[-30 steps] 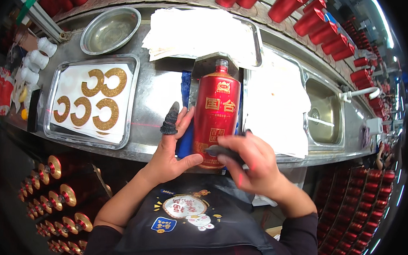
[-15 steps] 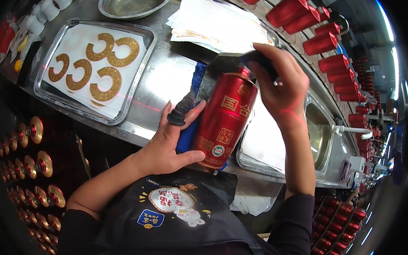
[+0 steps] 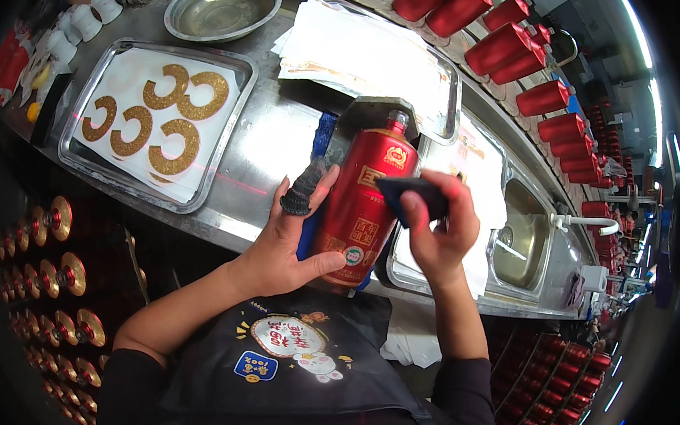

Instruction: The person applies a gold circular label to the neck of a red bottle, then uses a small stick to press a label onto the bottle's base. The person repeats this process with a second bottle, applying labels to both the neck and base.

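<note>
A red bottle (image 3: 365, 206) with gold printing and a bare neck leans upward in front of me, its top beside a grey metal plate-like holder (image 3: 354, 104). My left hand (image 3: 275, 247) grips its lower left side, the thumb across the front; a dark wrap (image 3: 304, 191) covers part of one or more fingers. Against the right front of the bottle, over the gold characters, lies a dark flat pad (image 3: 415, 201) with a blue edge, pinched in my right hand (image 3: 446, 233). Blue material (image 3: 324, 136) shows behind the bottle's left side.
At left, a metal tray (image 3: 236, 120) holds several gold C-shaped labels on white sheets. A metal basin (image 3: 275, 2) and stacked white sheets (image 3: 358, 46) lie farther back. A sink (image 3: 535, 275) stands right; red bottles (image 3: 505, 51) line the far ledge.
My right hand has come down from the bottle's neck to its front with the pad, uncovering the neck. The left hand keeps its grip. The whole view has shifted slightly.
</note>
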Tool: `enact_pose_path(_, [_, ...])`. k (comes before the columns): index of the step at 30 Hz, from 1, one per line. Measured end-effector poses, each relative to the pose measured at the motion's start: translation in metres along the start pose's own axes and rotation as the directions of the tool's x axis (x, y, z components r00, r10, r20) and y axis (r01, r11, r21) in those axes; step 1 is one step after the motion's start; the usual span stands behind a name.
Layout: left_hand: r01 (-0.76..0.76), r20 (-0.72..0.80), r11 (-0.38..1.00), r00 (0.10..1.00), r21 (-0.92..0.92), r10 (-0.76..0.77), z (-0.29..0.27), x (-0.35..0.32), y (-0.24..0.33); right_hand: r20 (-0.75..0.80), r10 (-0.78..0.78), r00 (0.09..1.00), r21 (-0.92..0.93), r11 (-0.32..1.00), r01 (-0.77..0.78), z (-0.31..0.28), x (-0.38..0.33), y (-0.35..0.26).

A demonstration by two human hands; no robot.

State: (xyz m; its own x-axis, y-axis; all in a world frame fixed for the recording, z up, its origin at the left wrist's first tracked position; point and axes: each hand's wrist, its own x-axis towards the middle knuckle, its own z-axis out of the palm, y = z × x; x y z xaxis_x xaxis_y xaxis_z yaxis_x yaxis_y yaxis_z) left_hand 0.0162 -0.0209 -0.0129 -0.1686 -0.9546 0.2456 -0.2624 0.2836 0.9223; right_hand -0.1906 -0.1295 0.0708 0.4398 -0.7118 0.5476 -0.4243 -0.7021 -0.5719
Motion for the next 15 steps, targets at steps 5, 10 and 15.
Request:
enact_pose_path(5, [0.057, 0.0, 0.997, 0.998, -0.043, -0.057, -0.004, -0.001, 0.002, 0.102, -0.092, 0.991, -0.015, 0.995, 0.094, -0.005, 0.029, -0.008])
enact_pose_path(10, [0.07, 0.06, 0.998, 0.996, 0.008, -0.07, -0.011, -0.002, 0.0, -0.019, -0.237, 0.971, -0.162, 0.959, 0.231, 0.002, 0.051, 0.011])
enact_pose_path(15, [0.099, -0.081, 0.928, 0.987, -0.359, -0.136, -0.021, -0.011, 0.003, 0.295, -0.577, 0.762, 0.01, 0.799, 0.601, 0.016, -0.035, -0.046])
